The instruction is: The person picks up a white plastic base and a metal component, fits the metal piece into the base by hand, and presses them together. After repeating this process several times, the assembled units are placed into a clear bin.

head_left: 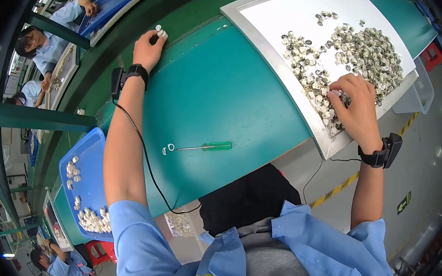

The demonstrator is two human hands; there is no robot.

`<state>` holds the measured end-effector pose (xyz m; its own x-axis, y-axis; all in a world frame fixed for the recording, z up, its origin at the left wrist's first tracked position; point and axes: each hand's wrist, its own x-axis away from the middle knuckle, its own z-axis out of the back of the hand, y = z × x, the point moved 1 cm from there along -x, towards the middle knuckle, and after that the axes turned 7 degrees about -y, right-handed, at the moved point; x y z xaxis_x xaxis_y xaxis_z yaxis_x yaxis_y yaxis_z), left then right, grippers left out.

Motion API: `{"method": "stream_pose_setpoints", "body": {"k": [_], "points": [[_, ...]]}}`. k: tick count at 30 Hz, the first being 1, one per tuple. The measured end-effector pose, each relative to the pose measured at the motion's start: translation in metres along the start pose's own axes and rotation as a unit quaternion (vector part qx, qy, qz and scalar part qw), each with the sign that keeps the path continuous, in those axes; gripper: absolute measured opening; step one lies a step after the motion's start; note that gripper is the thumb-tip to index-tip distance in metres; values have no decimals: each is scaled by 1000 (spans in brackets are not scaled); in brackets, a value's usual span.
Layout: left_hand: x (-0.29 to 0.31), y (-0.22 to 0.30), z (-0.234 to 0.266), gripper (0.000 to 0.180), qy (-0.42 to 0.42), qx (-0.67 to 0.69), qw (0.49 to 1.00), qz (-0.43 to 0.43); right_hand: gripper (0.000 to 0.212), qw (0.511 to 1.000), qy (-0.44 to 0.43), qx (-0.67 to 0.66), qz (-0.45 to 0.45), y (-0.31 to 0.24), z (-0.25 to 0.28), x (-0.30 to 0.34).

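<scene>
At the far left edge of the green table, my left hand [149, 48] is closed around a small white cylindrical part [161, 33], with a round metallic-looking top beside its fingertips. My right hand [358, 105] is over the white tray with a metal frame [308, 101], its fingers curled into a pile of small white-and-metal round parts [367, 53]. Some of these show between thumb and fingers; the fingertips are partly hidden. A screwdriver with a green handle [217, 146] lies on the table [225, 86], its tip near two small white rings [170, 147].
At the left, a blue tray [92, 142] contains many white cylindrical parts [93, 220]. A dark cable [144, 144] runs from my left wristband across the table. Green metal posts [44, 119] stand at the left, with co-workers [50, 44] beyond. A translucent bin [415, 92] sits past the framed tray.
</scene>
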<state>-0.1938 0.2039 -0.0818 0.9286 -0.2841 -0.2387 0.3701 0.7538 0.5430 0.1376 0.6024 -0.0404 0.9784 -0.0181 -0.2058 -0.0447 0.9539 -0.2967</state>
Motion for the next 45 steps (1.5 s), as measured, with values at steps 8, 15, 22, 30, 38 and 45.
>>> {"method": "stream_pose_setpoints", "body": {"k": [8,15,22,30,38,45], "points": [[76,28,94,42,-30,-61,995,-77,14,995,7,-88,48,1,-10,-14],[245,57,215,31,-56,-149,986,-51,18,988,-41,-126,85,-2,-11,-16],[429,-52,269,27,10,-118,956,270,24,982,-42,-170,70,19,-23,-23],[467,-58,247,30,-24,-30,945,325,24,991,-9,-122,-51,24,-14,-29],[471,-88,249,25,54,-138,970,193,36,895,27,-441,62,-68,-11,1],[434,-20,213,26,58,-56,995,55,28,774,-111,-612,116,-141,-27,26]]}}
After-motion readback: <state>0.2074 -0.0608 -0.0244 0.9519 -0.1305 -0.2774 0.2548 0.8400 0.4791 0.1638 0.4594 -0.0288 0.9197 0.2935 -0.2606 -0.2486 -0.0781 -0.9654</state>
